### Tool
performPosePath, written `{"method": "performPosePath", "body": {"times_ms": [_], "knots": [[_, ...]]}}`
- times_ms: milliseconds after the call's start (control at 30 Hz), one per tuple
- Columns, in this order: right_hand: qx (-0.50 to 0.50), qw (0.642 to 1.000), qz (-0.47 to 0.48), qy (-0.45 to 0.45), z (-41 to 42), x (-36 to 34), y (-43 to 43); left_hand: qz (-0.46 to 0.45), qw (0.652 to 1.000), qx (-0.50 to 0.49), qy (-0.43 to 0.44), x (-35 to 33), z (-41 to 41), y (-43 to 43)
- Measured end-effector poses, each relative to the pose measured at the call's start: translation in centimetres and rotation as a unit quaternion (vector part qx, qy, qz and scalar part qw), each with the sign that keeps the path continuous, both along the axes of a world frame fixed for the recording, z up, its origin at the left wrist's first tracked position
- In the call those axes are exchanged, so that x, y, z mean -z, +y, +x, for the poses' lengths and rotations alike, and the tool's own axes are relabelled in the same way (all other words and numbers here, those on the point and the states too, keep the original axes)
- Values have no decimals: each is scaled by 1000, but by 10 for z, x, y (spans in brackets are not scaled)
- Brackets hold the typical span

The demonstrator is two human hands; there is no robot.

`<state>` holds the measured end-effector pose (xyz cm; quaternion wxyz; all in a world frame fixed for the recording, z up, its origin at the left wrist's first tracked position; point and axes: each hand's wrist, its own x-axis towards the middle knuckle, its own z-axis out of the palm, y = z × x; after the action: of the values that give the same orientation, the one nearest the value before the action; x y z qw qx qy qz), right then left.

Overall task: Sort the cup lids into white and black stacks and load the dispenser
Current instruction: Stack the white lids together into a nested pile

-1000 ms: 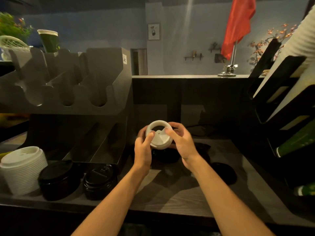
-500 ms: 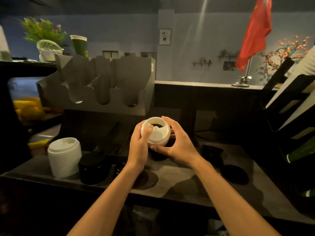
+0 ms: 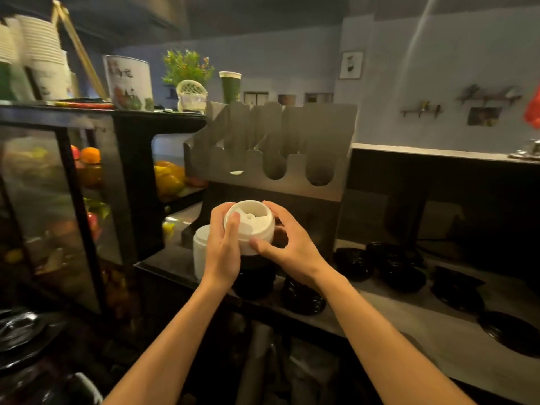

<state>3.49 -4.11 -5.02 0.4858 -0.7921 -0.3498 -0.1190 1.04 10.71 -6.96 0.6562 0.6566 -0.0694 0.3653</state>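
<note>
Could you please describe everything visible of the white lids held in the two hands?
The white lids form a short nested stack of matte, plastic-looking pieces. The top lid shows a raised rim and a recessed centre. The stack is tilted, top toward the camera, held in the air before the dispenser. The left hand grips its left side, thumb on the rim; the right hand wraps its right and lower side.

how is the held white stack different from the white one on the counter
The held stack is in the air, gripped by the left hand and right hand; the counter stack rests on the counter. The held stack is tilted toward the camera; the counter stack stands upright. Both are white lids.
</note>
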Motion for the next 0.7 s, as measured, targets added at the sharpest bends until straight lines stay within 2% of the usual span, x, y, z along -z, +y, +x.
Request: {"method": "performPosePath", "body": {"times_ms": [333,567,700], "knots": [[-7,999,-44,31,22,-6,60,13,996,-42,78,-11,13,60],[36,996,-84,22,41,-16,79,37,988,-54,143,-18,48,85],[56,992,-110,40,53,-11,87,9,983,-50,175,-5,69,94]]}}
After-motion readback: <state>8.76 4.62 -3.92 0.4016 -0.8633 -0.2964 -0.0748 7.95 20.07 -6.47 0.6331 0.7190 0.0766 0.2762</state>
